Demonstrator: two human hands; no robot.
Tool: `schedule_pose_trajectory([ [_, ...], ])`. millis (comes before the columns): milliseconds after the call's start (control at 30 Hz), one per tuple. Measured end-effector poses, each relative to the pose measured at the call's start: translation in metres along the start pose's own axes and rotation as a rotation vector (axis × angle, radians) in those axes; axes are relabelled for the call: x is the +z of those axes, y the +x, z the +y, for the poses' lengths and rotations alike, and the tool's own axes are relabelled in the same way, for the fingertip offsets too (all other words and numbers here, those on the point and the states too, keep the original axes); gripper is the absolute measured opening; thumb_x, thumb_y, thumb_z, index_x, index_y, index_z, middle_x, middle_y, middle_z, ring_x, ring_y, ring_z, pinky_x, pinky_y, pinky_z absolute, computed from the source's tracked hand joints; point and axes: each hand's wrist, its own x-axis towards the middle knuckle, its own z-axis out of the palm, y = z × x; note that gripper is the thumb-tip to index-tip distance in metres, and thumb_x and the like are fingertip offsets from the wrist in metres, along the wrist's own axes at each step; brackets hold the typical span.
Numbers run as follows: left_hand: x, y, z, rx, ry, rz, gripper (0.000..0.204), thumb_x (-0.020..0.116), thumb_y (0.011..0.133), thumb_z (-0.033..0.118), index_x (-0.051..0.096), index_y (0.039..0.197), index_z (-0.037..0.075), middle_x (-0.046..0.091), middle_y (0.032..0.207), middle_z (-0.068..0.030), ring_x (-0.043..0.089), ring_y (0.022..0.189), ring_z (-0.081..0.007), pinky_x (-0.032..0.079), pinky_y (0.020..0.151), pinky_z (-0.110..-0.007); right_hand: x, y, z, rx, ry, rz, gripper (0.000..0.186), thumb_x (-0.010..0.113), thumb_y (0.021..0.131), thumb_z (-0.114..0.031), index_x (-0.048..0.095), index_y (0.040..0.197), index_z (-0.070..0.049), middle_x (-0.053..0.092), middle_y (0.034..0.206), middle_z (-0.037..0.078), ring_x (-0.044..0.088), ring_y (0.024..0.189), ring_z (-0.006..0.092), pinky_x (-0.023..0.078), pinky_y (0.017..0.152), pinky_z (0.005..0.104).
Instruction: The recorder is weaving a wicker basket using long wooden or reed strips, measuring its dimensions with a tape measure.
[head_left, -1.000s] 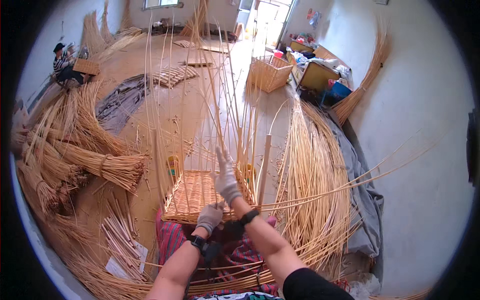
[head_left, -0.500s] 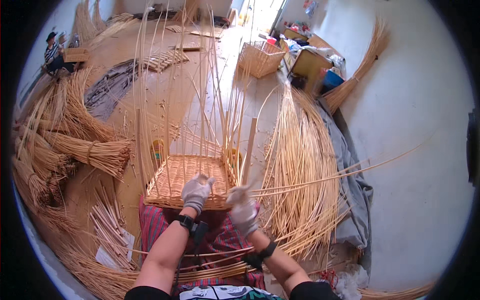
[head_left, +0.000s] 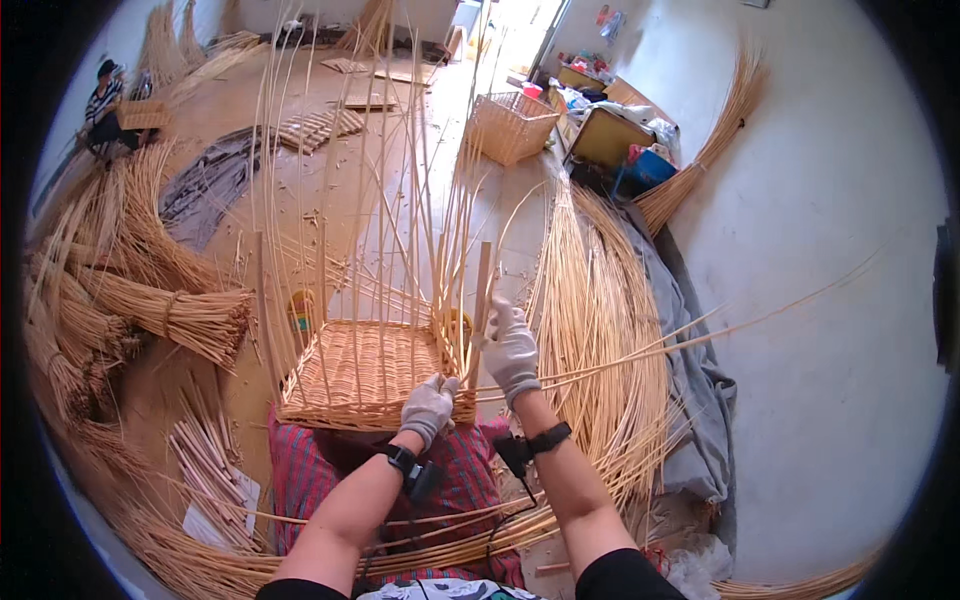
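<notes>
A shallow, partly woven wicker basket (head_left: 365, 365) rests on a red striped cloth (head_left: 300, 470) in front of me. Long thin rods (head_left: 385, 200) rise from its sides. My left hand (head_left: 428, 408), in a pale glove, is closed on the near rim close to the right corner. Beside a flat wooden slat (head_left: 482, 280) at the basket's right side, my gloved right hand (head_left: 511, 348) is raised with its fingers closed. What lies in those fingers is hard to make out. Long loose rods (head_left: 640, 355) stretch from this corner out to the right.
A large spread of peeled rods (head_left: 600, 330) lies right, partly on grey cloth (head_left: 690, 400). Tied bundles (head_left: 180, 315) and short sticks (head_left: 205, 470) lie left. Farther off are a finished basket (head_left: 510, 128), a cluttered table (head_left: 610, 135) and a seated person (head_left: 105, 110) with a basket.
My right hand has risen from the basket's near right corner to beside the slat. My left hand has moved right along the near rim. The view has shifted slightly.
</notes>
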Motion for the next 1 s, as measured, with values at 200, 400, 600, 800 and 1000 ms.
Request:
schedule_pose_trajectory([
  [200, 0.008, 0.002, -0.013, 0.070, 0.037, 0.028, 0.048, 0.049, 0.102, 0.050, 0.062, 0.111, 0.004, 0.072, 0.081, -0.0191, 0.072, 0.065, -0.0314, 0.057, 0.066, -0.043, -0.009, 0.004, -0.008, -0.381, -0.088, 0.239, 0.088, 0.083, 0.073, -0.004, 0.045, 0.150, -0.024, 0.061, 0.102, 0.012, 0.064, 0.091, 0.0317, 0.053, 0.086, 0.0436],
  [400, 0.000, 0.001, 0.000, -0.155, -0.040, -0.070, 0.048, 0.054, 0.100, 0.052, 0.063, 0.105, 0.006, 0.073, 0.083, -0.0142, 0.070, 0.057, -0.0227, 0.054, 0.052, -0.037, 0.002, 0.024, -0.031, -0.034, -0.410, -0.042, 0.079, 0.075, 0.084, -0.022, 0.039, 0.154, -0.027, 0.065, 0.104, 0.018, 0.065, 0.089, 0.0358, 0.051, 0.080, 0.0475],
  [600, -0.003, -0.011, 0.012, -0.151, -0.142, -0.079, 0.035, 0.067, 0.096, 0.039, 0.061, 0.094, 0.004, 0.062, 0.061, -0.0080, 0.063, 0.048, -0.0187, 0.050, 0.047, -0.035, 0.020, -0.081, 0.042, 0.044, -0.527, -0.064, 0.023, 0.070, 0.079, -0.020, 0.067, 0.099, -0.010, 0.068, 0.073, 0.013, 0.068, 0.072, 0.0360, 0.053, 0.071, 0.0471],
  [800, -0.026, -0.026, 0.003, 0.020, -0.242, -0.164, 0.035, 0.068, 0.096, 0.027, 0.054, 0.121, 0.006, 0.067, 0.096, -0.0138, 0.067, 0.068, -0.0189, 0.056, 0.059, -0.035, 0.018, -0.089, 0.041, -0.022, -0.441, 0.002, 0.028, 0.069, 0.083, -0.021, 0.067, 0.108, -0.010, 0.069, 0.073, 0.013, 0.068, 0.073, 0.0368, 0.053, 0.072, 0.0475],
  [1000, -0.125, -0.090, -0.042, 0.070, -0.514, -0.390, 0.039, 0.061, 0.102, 0.013, 0.052, 0.139, 0.008, 0.064, 0.123, -0.0091, 0.069, 0.089, -0.0194, 0.061, 0.078, -0.036, 0.020, -0.213, -0.059, -0.335, -0.050, -0.731, 0.033, 0.064, 0.092, -0.041, 0.068, 0.109, -0.014, 0.071, 0.099, 0.018, 0.069, 0.092, 0.0379, 0.054, 0.082, 0.0485],
])
